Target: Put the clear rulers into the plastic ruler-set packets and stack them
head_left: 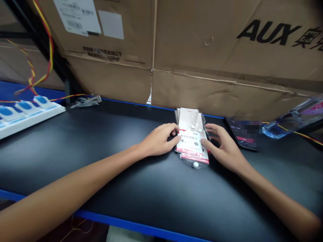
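A stack of flat clear packets [189, 143] with white and red cards inside lies on the black tabletop [121, 188], close to the cardboard at the back. My left hand [161, 139] grips the left edge of the stack between thumb and fingers. From the right side, my right hand [222, 144] touches the packets, its thumb on the top one and its fingers apart behind the right edge. A white button shows on the lowest packet's clear flap.
Large cardboard boxes [202, 40] stand along the back. A white power strip [32, 117] with plugs and red-yellow wires lies left. Crumpled clear plastic [87, 101] sits back left. Behind my right hand are a phone [243, 134] and a clear plastic container [285, 117].
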A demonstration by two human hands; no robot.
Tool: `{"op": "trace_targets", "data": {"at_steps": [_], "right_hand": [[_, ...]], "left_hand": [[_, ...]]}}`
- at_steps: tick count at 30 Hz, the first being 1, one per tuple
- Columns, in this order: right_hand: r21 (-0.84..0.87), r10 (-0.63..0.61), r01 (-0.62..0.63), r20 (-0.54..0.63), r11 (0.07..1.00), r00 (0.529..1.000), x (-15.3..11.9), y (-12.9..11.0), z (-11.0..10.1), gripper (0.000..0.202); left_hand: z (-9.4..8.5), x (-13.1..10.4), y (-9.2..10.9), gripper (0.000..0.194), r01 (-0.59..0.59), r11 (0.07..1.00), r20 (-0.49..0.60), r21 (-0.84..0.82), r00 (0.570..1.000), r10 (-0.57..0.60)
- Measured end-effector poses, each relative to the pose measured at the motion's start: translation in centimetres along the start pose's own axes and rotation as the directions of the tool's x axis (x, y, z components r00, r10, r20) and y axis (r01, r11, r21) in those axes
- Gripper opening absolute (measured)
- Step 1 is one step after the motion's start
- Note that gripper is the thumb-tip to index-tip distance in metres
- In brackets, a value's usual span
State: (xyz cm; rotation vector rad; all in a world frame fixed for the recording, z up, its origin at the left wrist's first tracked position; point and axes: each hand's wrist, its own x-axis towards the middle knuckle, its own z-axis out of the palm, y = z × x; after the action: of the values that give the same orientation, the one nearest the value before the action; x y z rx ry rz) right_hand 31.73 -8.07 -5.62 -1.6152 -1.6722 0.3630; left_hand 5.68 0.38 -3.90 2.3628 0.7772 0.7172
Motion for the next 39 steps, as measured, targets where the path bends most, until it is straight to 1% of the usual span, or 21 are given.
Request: {"op": "trace_targets", "data": {"at_steps": [3, 6, 8, 10, 12, 13, 15, 16, 18, 20, 22, 26, 29, 35, 39], "right_hand": [[0.034, 0.073, -0.071, -0.057, 0.997, 0.996, -0.2, 0.2, 0.1, 0.06], [0.085, 0.122, -0.114, -0.087, 0.99, 0.989, -0.7, 0.0, -0.2, 0.058], [0.065, 0.087, -0.079, -0.132, 0.995, 0.987, -0.9, -0.3, -0.7, 0.052], [-0.046, -0.021, 0.015, -0.15, 0.999, 0.988, -0.9, -0.5, -1.3, 0.047], [-0.194, -0.118, 0.098, -0.095, 0.976, 0.988, -0.7, -0.1, -1.9, 0.044], [-0.255, -0.137, 0.119, -0.053, 0.96, 0.989, -0.6, 0.2, -2.1, 0.045], [-0.332, -0.111, 0.118, 0.037, 0.936, 0.993, -0.3, 1.3, -2.2, 0.05], [-0.358, -0.083, 0.106, 0.078, 0.928, 0.993, -0.2, 1.9, -2.2, 0.054], [-0.411, -0.033, 0.098, 0.163, 0.906, 0.986, -0.2, 2.8, -2.0, 0.061], [-0.466, 0.001, 0.105, 0.222, 0.878, 0.975, -0.3, 3.2, -1.8, 0.067], [-0.511, 0.017, 0.118, 0.251, 0.851, 0.968, -0.3, 3.3, -1.7, 0.071], [-0.545, 0.0, 0.151, 0.266, 0.824, 0.964, -0.4, 3.3, -1.7, 0.073], [-0.537, -0.019, 0.164, 0.265, 0.828, 0.964, -0.4, 3.8, -1.7, 0.073], [-0.5, -0.065, 0.181, 0.239, 0.847, 0.969, -0.4, 4.5, -1.7, 0.076], [-0.469, -0.096, 0.185, 0.208, 0.864, 0.973, -0.2, 4.1, -1.9, 0.075]], "left_hand": [[0.2, -0.1, 0.2, 0.021, -0.009, 1.0, -0.009, 0.004, 1.0, 0.009], [0.3, -0.1, 0.3, 0.024, 0.034, 0.998, -0.055, 0.044, 0.998, -0.031], [0.0, 0.1, 0.1, 0.032, 0.077, 0.988, -0.091, 0.134, 0.994, -0.065], [-0.6, 0.2, -0.4, 0.042, 0.099, 0.957, -0.103, 0.271, 0.992, -0.074], [-1.3, 0.1, -1.2, 0.053, 0.113, 0.909, -0.08, 0.401, 0.993, -0.088], [-1.7, 0.1, -1.6, 0.059, 0.135, 0.886, -0.058, 0.444, 0.991, -0.121], [-2.1, 0.0, -2.4, 0.072, 0.197, 0.852, 0.002, 0.486, 0.974, -0.227], [-2.2, -0.1, -2.7, 0.077, 0.218, 0.841, 0.043, 0.495, 0.961, -0.274], [-2.2, -0.1, -3.1, 0.084, 0.221, 0.83, 0.11, 0.512, 0.941, -0.319], [-2.1, -0.1, -3.1, 0.087, 0.201, 0.823, 0.144, 0.531, 0.936, -0.321], [-2.0, -0.1, -3.0, 0.089, 0.188, 0.816, 0.155, 0.546, 0.935, -0.319], [-2.2, -0.6, -2.6, 0.09, 0.161, 0.816, 0.181, 0.555, 0.934, -0.308], [-2.4, -1.6, -2.4, 0.089, 0.155, 0.822, 0.182, 0.549, 0.937, -0.298], [-2.4, -4.1, -1.5, 0.088, 0.143, 0.875, 0.165, 0.462, 0.956, -0.244], [-2.5, -4.7, -0.9, 0.085, 0.159, 0.882, 0.115, 0.445, 0.966, -0.232]]}}
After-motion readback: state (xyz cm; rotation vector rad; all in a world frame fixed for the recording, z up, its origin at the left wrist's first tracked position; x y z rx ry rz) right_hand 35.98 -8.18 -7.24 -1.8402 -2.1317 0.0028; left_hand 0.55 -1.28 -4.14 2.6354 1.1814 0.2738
